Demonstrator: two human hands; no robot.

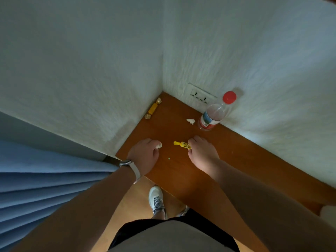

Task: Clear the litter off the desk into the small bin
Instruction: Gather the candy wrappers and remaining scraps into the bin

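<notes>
While the right hand [201, 153] pinches one end of the yellow wrapper [182, 144] on the desk [236, 155], close the fingertips fully before lifting, so the slick foil cannot slip. Left hand [145, 155] is curled around a white paper scrap [159, 145]. Beyond lie a second white scrap [190, 121], an upright bottle [212, 115] and a gold wrapper [152, 108] in the corner. No bin is visible.

A reddish-brown wooden desk [181, 171] holds a yellow wrapper [181, 144], a gold-yellow sweet [152, 108], white paper scraps [190, 121] and a clear bottle [211, 116] with red cap and red, white and blue label, against white textured walls [81, 79] beside blue curtain folds [45, 188].
</notes>
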